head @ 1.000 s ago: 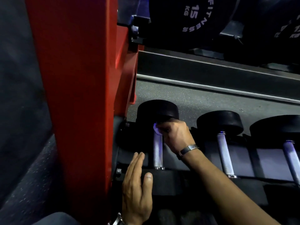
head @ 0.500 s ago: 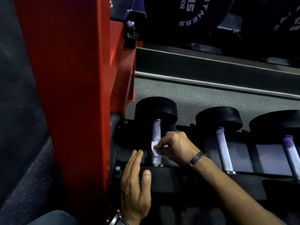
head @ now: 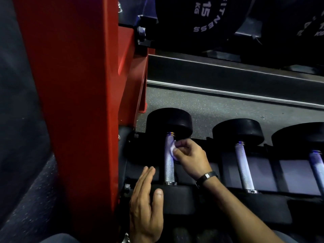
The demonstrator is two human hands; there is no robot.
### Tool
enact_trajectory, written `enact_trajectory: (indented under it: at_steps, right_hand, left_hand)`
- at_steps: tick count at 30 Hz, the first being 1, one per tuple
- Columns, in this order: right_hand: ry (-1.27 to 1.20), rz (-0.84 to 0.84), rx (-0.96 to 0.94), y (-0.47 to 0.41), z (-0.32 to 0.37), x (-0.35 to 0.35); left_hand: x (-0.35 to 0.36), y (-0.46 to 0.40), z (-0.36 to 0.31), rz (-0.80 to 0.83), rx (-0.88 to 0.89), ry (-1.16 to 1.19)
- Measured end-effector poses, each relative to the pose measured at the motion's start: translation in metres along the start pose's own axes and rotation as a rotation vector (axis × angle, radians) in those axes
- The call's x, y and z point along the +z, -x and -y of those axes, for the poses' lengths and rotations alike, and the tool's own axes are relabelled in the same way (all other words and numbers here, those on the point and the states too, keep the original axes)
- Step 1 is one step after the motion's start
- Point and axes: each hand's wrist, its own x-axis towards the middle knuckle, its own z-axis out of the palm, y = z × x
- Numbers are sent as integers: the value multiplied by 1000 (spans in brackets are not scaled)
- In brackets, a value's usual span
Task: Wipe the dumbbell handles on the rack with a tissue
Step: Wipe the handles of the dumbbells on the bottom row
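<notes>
Since half a second ago, right hand (head: 190, 157), pinching tissue (head: 172, 148), sits higher up handle (head: 169, 163) to wipe it; left hand (head: 146, 206), fingers flat, steadies dumbbell head (head: 177, 199).

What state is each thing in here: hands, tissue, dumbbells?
Right hand: pinching the tissue against the upper part of the first handle.
Left hand: flat, open, resting on the first dumbbell's near end.
Tissue: crumpled, pressed on the handle.
First dumbbell: lying in the rack beside the red post, being wiped.
Second dumbbell: racked, untouched.
Third dumbbell: racked, untouched, partly out of frame.
</notes>
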Motion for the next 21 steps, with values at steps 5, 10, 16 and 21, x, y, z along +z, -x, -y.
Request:
enact_trajectory:
  at_steps: [5, 10, 16, 21]
  right_hand:
    - [61, -8, -9, -3, -5, -2]
    - [206, -115, -95, -6, -6, -1]
    - [206, -88, -69, -7, -5, -2]
    - [191, -63, -48, -5, -5, -3]
  left_hand:
    - [1, 0, 3, -11, 12, -7]
    - [2, -1, 2, -8, 10, -23]
    - [1, -1, 2, -9, 12, -30]
    - [2, -1, 1, -14, 24, -37]
